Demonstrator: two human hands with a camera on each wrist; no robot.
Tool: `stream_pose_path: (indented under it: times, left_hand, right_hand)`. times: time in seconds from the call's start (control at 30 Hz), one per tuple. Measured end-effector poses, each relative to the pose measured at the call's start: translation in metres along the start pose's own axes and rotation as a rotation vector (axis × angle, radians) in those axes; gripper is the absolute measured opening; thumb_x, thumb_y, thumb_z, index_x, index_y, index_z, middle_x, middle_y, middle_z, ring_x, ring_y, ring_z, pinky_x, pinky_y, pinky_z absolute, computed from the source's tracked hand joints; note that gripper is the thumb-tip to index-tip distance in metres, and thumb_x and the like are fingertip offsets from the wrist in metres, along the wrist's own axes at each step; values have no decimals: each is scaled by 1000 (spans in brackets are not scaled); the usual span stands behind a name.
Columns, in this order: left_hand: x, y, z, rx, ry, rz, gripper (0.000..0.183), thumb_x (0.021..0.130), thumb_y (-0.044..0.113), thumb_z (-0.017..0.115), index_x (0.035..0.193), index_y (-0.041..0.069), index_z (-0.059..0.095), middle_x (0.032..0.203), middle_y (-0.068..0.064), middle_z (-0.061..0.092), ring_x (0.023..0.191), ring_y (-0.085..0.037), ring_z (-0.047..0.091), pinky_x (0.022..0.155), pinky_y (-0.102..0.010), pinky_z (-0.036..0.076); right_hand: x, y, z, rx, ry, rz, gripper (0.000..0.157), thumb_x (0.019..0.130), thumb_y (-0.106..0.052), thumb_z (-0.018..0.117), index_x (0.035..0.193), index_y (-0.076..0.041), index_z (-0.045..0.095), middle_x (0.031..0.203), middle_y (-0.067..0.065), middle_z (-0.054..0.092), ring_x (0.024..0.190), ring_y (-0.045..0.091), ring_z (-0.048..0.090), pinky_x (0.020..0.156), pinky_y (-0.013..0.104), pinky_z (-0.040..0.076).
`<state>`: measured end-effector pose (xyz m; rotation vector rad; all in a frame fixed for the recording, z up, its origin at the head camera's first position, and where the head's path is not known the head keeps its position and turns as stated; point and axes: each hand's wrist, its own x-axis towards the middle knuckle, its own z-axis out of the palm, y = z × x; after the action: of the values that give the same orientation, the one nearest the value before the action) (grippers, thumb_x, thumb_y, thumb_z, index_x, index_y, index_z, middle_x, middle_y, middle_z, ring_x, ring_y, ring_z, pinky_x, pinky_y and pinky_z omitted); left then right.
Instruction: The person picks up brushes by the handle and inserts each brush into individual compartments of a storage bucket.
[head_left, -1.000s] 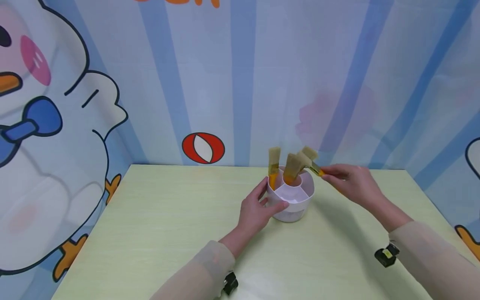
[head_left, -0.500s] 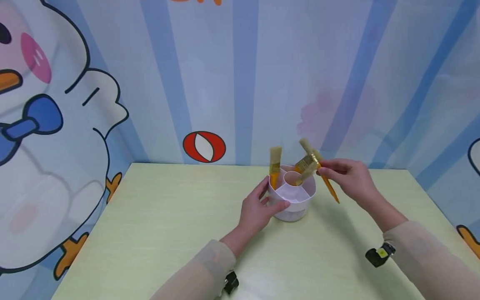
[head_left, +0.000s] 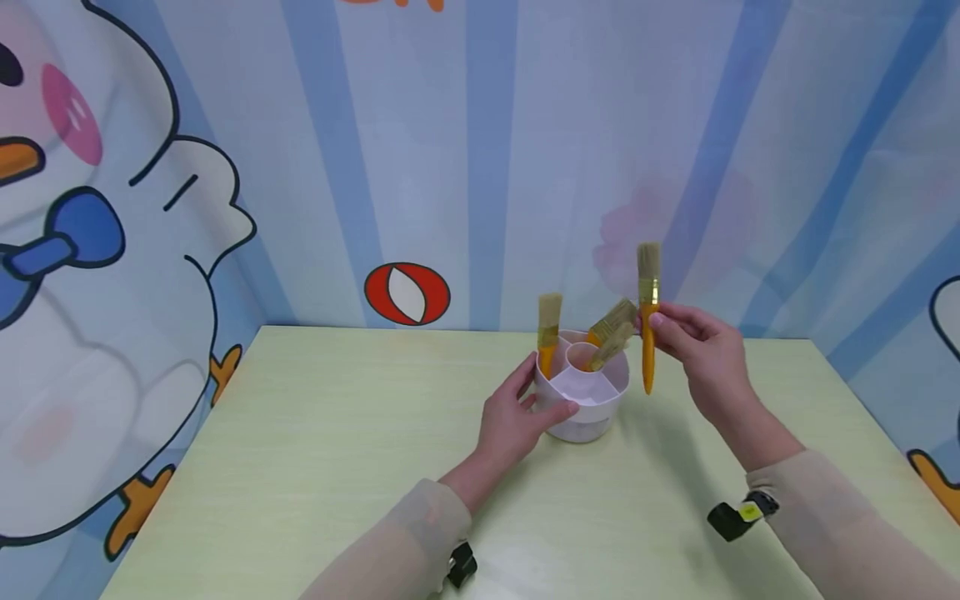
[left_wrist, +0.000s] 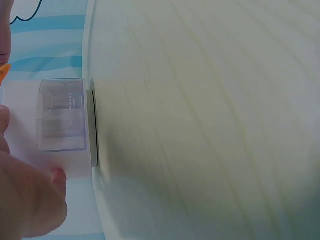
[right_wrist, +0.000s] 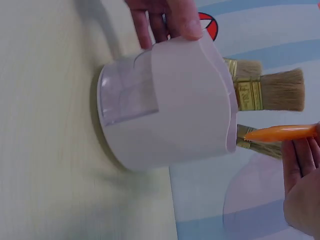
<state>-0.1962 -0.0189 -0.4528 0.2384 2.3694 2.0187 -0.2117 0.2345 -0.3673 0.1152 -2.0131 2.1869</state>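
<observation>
A pale lilac divided holder (head_left: 588, 412) stands on the table, with a clear section (left_wrist: 64, 115) low on its front. My left hand (head_left: 510, 421) grips its left side, thumb across the front. One flat paintbrush (head_left: 549, 321) stands in the left compartment, bristles up. Two more paintbrushes (head_left: 611, 321) lean to the right out of the holder; which compartments hold their handles I cannot tell. Just right of the rim, my right hand (head_left: 708, 350) pinches a paintbrush (head_left: 648, 321) by its orange handle (right_wrist: 282, 132). It is upright, bristles up, apart from the holder.
The pale wooden table (head_left: 337, 442) stretches left and in front of the holder. Behind it hangs a blue striped backdrop (head_left: 420, 167) with cartoon figures. A small black device is strapped to each sleeve.
My right hand has drawn its paintbrush away from the others and turned it from slanting over the holder to upright at its right. The left hand and holder stay put.
</observation>
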Motion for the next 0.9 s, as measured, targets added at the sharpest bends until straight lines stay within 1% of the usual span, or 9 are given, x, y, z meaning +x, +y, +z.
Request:
stream_pose_path:
  times: [0.1,0.23,0.37,0.5,0.6,0.7,0.9]
  left_hand:
    - [0,0,0,-5,3,4,90,89,27,90,165,17,44,166,-2,48,152,-24,46,116,-41,49]
    - [0,-1,0,-8,4,4,90,89,27,91,165,19,44,166,0,48,152,-23,46,116,-41,49]
    - [0,0,0,0,2,2,90,89,28,91,165,19,44,166,0,48,152,-23,46,116,-41,49]
    - [0,0,1,0,1,0,90,89,28,91,165,19,44,166,0,48,152,-23,47,116,-41,49]
    - [0,1,1,-6,2,2,90,89,27,91,165,19,44,165,-1,49,152,-23,47,116,-41,49]
    - [0,1,1,-7,2,6,89,89,28,90,165,17,44,165,-2,49,152,-24,47,116,-42,49]
    - [0,1,2,-4,0,-15,90,89,28,90,165,19,43,166,0,48,152,-22,46,116,-41,49]
  right_hand:
    - [1,1,7,102,31,-21,21,100,-16,76,119,-9,77,104,-4,82,99,9,79,91,20,60]
    - [3,5,15,184,62,-48,23,98,-14,77,120,-5,76,105,0,83,99,12,80,94,23,60]
    - [3,11,19,232,97,-51,21,98,-11,77,118,-5,75,104,2,83,99,12,80,95,24,60]
    - [1,19,21,229,162,-32,15,98,-9,78,113,-8,76,99,-1,83,94,11,80,92,24,61]
    - [-2,25,21,202,197,-14,13,98,-10,78,110,-9,76,97,-3,82,91,11,80,89,24,62]
    - [-6,29,20,177,198,-2,14,99,-11,77,112,-8,75,99,-3,82,92,12,80,89,25,62]
    - [-12,36,20,99,164,-3,23,100,-11,75,121,-2,72,99,-4,81,92,13,80,87,26,63]
